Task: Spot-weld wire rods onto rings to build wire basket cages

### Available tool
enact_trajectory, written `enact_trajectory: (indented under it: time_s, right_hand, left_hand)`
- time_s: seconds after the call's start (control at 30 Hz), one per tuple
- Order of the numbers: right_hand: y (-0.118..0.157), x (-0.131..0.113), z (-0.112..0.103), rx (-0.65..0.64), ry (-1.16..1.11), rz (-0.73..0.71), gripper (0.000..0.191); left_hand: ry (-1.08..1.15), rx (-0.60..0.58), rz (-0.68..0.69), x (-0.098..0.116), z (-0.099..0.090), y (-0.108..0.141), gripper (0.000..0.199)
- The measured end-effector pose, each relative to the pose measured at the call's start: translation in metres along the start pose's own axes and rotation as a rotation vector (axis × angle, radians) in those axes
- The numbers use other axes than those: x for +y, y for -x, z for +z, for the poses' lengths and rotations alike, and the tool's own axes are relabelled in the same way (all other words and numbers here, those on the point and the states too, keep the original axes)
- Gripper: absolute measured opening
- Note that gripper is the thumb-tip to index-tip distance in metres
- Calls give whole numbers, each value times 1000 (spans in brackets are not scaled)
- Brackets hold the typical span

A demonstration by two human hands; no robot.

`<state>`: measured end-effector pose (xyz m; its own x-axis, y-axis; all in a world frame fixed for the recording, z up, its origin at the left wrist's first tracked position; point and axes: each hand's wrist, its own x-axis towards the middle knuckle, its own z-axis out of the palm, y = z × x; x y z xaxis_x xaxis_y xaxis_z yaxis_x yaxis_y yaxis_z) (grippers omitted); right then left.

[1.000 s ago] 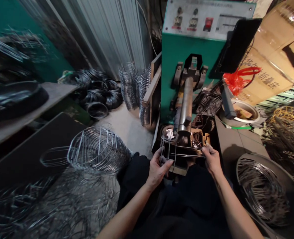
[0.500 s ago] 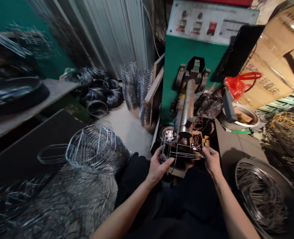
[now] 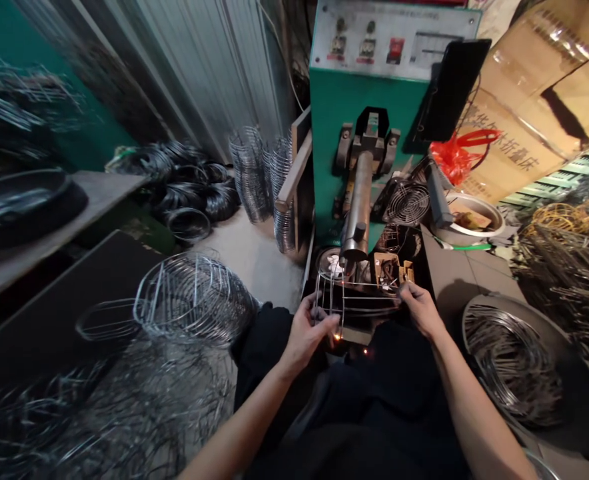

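A wire frame (image 3: 359,309) of thin metal rods spans the gap between my hands, below the spot welder's thick metal arm (image 3: 359,213). My left hand (image 3: 307,337) grips its left end, where cross wires meet the long rods. At the right end, my right hand (image 3: 419,307) pinches the rods between thumb and fingers. Small orange sparks (image 3: 338,337) glow beside my left thumb, and another shows lower down near my lap. The frame's top edge reaches the tip of the welder arm; exact contact is hard to make out.
The green welding machine (image 3: 374,93) stands ahead. On my left lies a stack of wire frames (image 3: 194,300), with loose wires (image 3: 139,413) below. A basin (image 3: 584,400) of cut rods sits at right. A white bowl (image 3: 497,230) and cardboard box (image 3: 524,133) are beyond.
Sparks have appeared near my left hand and lap. The wire frame now sits tilted more upright, with its rods spread apart in view. The camera view has shifted slightly rightward.
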<state>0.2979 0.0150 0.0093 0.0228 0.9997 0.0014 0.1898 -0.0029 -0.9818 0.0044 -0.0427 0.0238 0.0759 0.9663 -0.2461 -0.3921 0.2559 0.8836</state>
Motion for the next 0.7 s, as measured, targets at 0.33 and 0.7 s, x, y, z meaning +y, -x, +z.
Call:
enact_trajectory:
  time_s: [0.33, 0.7]
  right_hand:
    - [91, 36, -4, -571, 109, 511, 49]
    - [62, -20, -5, -328, 312, -118, 34]
  left_hand:
    - [-138, -355, -223, 5, -78, 77, 95]
    - [-214, 2, -52, -14, -50, 33, 56]
